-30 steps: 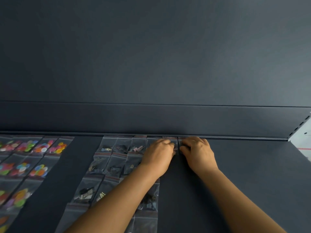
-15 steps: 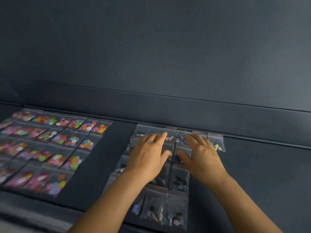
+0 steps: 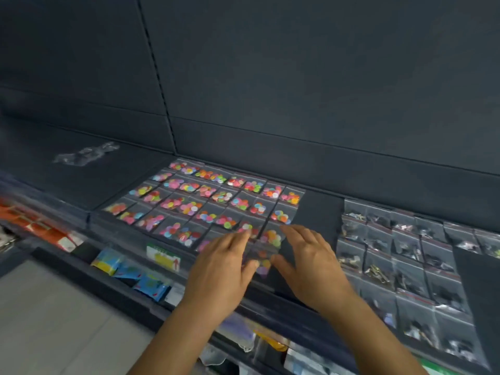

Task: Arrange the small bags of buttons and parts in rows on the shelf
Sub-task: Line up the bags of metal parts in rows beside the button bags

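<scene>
Writing: none legible; a white and yellow label [image 3: 163,257] at the shelf's front edge carried a red arrow, its print too blurred to read.

Change from half a second earlier: both hands had left the block of dark parts bags [image 3: 400,255] and stood over the coloured button bags [image 3: 216,201]. The view had swung left, so the parts bags lay toward the shelf's right end and a lower tier of packets [image 3: 140,277] showed beneath the front edge.

Shelf [image 3: 319,212]: dark, with button bags laid in rows from the back edge to the front edge.

Left hand [image 3: 221,269]: fingers straight and spread, tips touching the button bags nearest the front edge.

Right hand [image 3: 311,263]: fingers relaxed and open, holding nothing, at the right border of the button block.

One button bag [image 3: 266,255]: lay between the two thumbs at the front edge; contact with it could not be judged through the blur.

Crumpled clear plastic [image 3: 86,155]: lay near the shelf's back left.
</scene>
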